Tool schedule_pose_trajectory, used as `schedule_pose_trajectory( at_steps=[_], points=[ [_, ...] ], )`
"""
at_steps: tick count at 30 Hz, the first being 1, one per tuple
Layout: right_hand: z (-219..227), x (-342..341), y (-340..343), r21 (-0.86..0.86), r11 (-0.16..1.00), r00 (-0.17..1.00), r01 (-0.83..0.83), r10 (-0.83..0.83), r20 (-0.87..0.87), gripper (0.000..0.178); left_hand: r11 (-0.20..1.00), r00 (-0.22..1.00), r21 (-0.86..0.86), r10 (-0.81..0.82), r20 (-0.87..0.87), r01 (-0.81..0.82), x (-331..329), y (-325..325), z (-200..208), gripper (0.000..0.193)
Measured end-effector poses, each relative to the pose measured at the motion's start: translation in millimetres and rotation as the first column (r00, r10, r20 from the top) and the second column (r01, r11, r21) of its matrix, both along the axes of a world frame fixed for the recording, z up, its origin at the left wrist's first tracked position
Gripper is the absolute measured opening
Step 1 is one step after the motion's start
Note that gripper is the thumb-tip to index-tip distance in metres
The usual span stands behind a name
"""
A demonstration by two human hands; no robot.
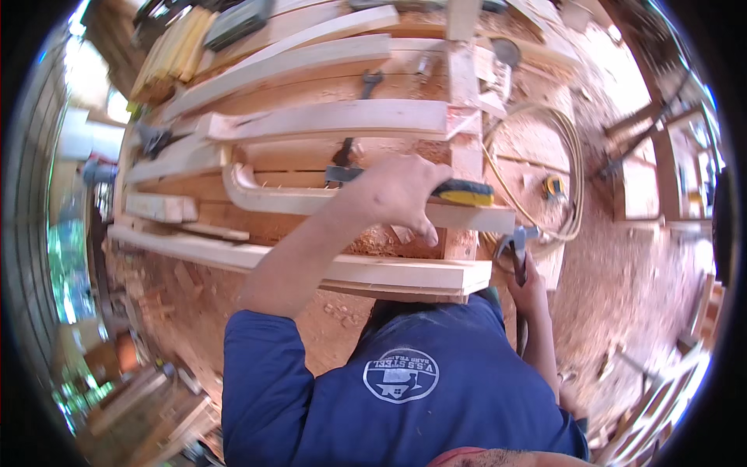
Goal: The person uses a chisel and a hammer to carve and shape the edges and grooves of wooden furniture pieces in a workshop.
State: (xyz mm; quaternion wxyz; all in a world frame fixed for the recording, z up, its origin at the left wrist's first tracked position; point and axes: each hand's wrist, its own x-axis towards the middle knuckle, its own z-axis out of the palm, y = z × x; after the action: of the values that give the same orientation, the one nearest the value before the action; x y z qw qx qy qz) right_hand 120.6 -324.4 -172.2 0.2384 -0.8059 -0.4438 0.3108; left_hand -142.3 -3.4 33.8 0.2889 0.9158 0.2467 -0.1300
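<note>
My left hand (401, 194) reaches across the bench over a chisel with a black and yellow handle (471, 192). The thumb and forefinger are spread apart on either side of the handle, and the other fingers are hidden under the hand. On the far side of my wrist a flat grey blade (342, 175) sticks out. Below the chisel runs a curved wooden piece (280, 200). At the bench's near right corner my right hand (529, 292) is wrapped round a claw hammer (517, 243), its metal head pointing up.
Pale planed timbers (334, 121) lie across the slatted bench, with a long one (389, 268) along the near edge. A wrench (370, 82) lies between boards. To the right are a coiled yellowish hose (577, 156) and a tape measure (553, 187). Wood shavings are scattered around.
</note>
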Motion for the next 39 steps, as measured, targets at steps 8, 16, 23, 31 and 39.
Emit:
schedule_pose_trajectory(
  at_steps=[8, 16, 23, 31, 39],
  points=[
    [78, 76, 66, -0.378, 0.793, 0.878, -0.478, 0.434, -0.201, 0.088, 0.894, 0.919, 0.226, 0.355, 0.173, -0.388, -20, -67, -17, 0.041],
    [56, 141, 90, -0.321, 0.608, 0.672, -0.726, 0.727, -0.143, 0.082, 0.837, 0.848, 0.138, 0.52, 0.103, -0.53, -2, -96, -6, 0.043],
    [28, 160, 105, -0.223, 0.535, 0.566, -0.815, 0.818, -0.102, 0.085, 0.768, 0.77, 0.089, 0.638, -0.02, -0.634, 4, -105, 6, 0.05],
    [19, 166, 119, -0.224, 0.515, 0.557, -0.828, 0.804, -0.211, 0.089, 0.732, 0.733, -0.035, 0.678, -0.055, -0.68, 11, -101, 17, 0.062],
    [20, 168, 122, -0.23, 0.513, 0.558, -0.827, 0.801, -0.217, 0.087, 0.426, 0.405, -0.166, 0.903, 0.145, -0.889, 23, -114, 23, 0.054]
  ],
)
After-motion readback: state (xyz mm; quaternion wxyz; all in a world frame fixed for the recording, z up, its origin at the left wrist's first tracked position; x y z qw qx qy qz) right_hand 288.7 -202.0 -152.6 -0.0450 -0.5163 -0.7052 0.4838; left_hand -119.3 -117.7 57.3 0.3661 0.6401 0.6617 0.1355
